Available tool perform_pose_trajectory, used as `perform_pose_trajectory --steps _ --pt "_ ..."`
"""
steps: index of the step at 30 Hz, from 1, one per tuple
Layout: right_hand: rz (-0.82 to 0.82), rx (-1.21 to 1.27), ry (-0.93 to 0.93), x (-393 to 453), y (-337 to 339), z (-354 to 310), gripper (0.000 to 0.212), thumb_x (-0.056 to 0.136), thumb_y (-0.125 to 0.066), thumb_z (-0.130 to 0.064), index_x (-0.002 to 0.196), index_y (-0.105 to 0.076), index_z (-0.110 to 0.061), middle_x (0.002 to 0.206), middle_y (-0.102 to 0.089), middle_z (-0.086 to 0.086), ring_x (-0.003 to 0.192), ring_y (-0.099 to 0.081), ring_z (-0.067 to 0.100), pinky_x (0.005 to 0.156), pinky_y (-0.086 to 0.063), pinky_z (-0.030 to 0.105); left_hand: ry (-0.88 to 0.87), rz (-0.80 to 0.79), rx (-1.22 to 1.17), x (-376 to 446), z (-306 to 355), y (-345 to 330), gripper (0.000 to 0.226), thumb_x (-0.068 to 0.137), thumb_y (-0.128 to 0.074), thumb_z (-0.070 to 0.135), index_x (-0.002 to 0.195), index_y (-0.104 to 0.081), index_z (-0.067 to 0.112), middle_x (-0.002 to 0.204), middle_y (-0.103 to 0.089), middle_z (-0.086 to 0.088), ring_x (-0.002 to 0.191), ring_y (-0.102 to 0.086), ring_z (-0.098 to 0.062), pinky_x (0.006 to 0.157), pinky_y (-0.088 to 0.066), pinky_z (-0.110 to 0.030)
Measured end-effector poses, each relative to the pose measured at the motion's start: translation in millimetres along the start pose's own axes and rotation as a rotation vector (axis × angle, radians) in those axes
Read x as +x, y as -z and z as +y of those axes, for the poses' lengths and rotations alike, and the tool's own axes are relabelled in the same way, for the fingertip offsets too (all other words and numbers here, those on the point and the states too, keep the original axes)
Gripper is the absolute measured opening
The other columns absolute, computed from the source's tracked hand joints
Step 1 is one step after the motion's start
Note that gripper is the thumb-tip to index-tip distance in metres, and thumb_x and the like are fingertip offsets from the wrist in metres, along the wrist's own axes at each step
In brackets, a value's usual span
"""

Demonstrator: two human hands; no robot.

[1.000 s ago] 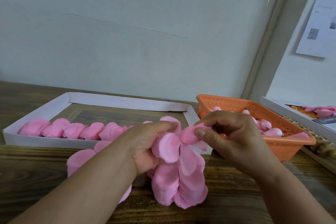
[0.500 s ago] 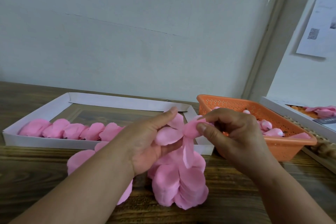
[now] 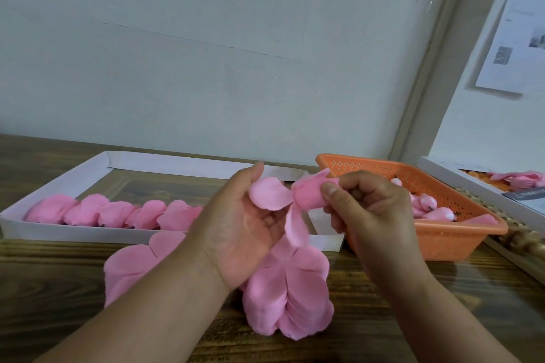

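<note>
Lying between right fingers [image 3: 351,183]: pink petal [image 3: 308,196]

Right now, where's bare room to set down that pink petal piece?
Free: the white cardboard tray's dark floor behind its row of pink petals; bare wooden table front left, beside the pink petal stack. Crowded: the stack below the held pink petal piece, the orange plastic basket of buds.

The pink petals [image 3: 309,197] I pinched looked like thin, matt cloth. The orange basket [image 3: 460,240] was perforated, slightly shiny plastic; the white tray [image 3: 73,233], matt card; the table [image 3: 59,289], rough-grained dark wood.
</note>
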State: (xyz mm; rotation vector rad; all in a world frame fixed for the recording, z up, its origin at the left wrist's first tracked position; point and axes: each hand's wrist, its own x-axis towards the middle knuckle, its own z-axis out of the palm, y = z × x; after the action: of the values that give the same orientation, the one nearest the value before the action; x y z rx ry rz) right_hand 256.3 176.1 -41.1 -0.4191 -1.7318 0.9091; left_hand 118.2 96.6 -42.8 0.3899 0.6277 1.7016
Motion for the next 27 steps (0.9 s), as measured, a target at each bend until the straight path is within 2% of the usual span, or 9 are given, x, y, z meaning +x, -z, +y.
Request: perform_pose_trajectory --steps 4,6,8,11,13,17,20,23,27 --pt "0.019 -0.041 0.047 -3 -6 0 0.017 0.082 -0.066 -0.002 0.068 -0.065 -0.012 0.051 -0.055 -0.003 0.047 -0.048 0.011 0.046 -0.041 0.022 0.004 0.020 -0.072 2 -7 1 0.051 0.075 -0.066 0.036 0.108 -0.063 -0.004 0.099 -0.070 -0.020 0.080 -0.065 -0.019 0.074 -0.057 -0.026" --pt "0.020 -0.074 0.065 -5 -8 2 0.019 0.081 -0.067 -0.002 0.066 -0.064 -0.012 0.050 -0.054 0.003 0.046 -0.047 0.021 0.045 -0.041 0.029 0.006 0.022 0.013 0 -12 -1 0.039 0.068 -0.070 0.032 0.092 -0.070 0.002 0.082 -0.068 -0.013 0.069 -0.061 -0.015 0.067 -0.054 -0.024" --pt "-0.008 -0.094 0.073 -6 -11 3 0.017 0.081 -0.067 -0.002 0.067 -0.065 -0.011 0.052 -0.056 0.010 0.047 -0.048 0.028 0.046 -0.041 0.034 0.008 -0.019 0.074 -1 -15 -2 0.023 0.070 -0.068 0.027 0.076 -0.077 0.007 0.078 -0.069 -0.009 0.067 -0.061 -0.015 0.070 -0.048 -0.025" --pt "-0.085 -0.131 0.103 -8 -11 1 0.023 0.080 -0.069 -0.003 0.067 -0.064 -0.022 0.053 -0.056 0.000 0.048 -0.048 0.011 0.046 -0.039 0.019 0.033 -0.097 0.092 -3 -17 -2 0.028 0.080 -0.062 0.025 0.093 -0.077 0.005 0.100 -0.072 -0.016 0.088 -0.069 -0.023 0.084 -0.055 -0.033" --pt "-0.132 -0.164 0.123 -7 -10 0 0.022 0.081 -0.069 -0.004 0.067 -0.063 -0.021 0.052 -0.053 -0.001 0.048 -0.045 0.006 0.046 -0.037 0.015 0.043 -0.102 0.122 -3 -16 -2 0.031 0.081 -0.062 0.028 0.096 -0.075 0.004 0.106 -0.071 -0.020 0.094 -0.069 -0.026 0.084 -0.056 -0.035" --pt "-0.163 -0.232 0.169 -8 -9 0 0.019 0.081 -0.069 -0.004 0.068 -0.064 -0.017 0.058 -0.054 0.006 0.048 -0.043 0.005 0.045 -0.034 0.013 0.047 -0.084 0.141 -5 -17 -2 0.026 0.084 -0.059 0.022 0.083 -0.077 0.003 0.093 -0.073 -0.018 0.080 -0.072 -0.025 0.071 -0.060 -0.033" --pt "-0.190 -0.241 0.202 -9 -11 -1 0.013 0.081 -0.069 -0.008 0.069 -0.066 -0.013 0.065 -0.059 0.008 0.051 -0.047 0.010 0.046 -0.037 0.015 0.053 0.044 0.115 -3 -16 0 0.033 0.093 -0.054 0.016 0.077 -0.076 -0.003 0.084 -0.073 -0.021 0.067 -0.072 -0.026 0.058 -0.060 -0.034" --pt "-0.215 -0.270 0.225 -12 -14 0 0.008 0.078 -0.064 -0.013 0.071 -0.067 -0.012 0.059 -0.058 0.000 0.051 -0.048 0.004 0.048 -0.037 0.011 0.042 0.192 0.155 -2 -15 -1 0.022 0.095 -0.054 0.015 0.096 -0.067 -0.003 0.074 -0.072 -0.019 0.057 -0.070 -0.025 0.051 -0.058 -0.032" --pt "-0.240 -0.328 0.178 -12 -14 0 0.009 0.081 -0.068 -0.010 0.073 -0.068 -0.010 0.059 -0.059 -0.006 0.052 -0.051 0.002 0.048 -0.038 0.011 -0.037 0.265 0.308 -2 -20 2 0.018 0.094 -0.056 0.017 0.096 -0.065 0.002 0.080 -0.073 -0.018 0.069 -0.071 -0.027 0.074 -0.057 -0.040"
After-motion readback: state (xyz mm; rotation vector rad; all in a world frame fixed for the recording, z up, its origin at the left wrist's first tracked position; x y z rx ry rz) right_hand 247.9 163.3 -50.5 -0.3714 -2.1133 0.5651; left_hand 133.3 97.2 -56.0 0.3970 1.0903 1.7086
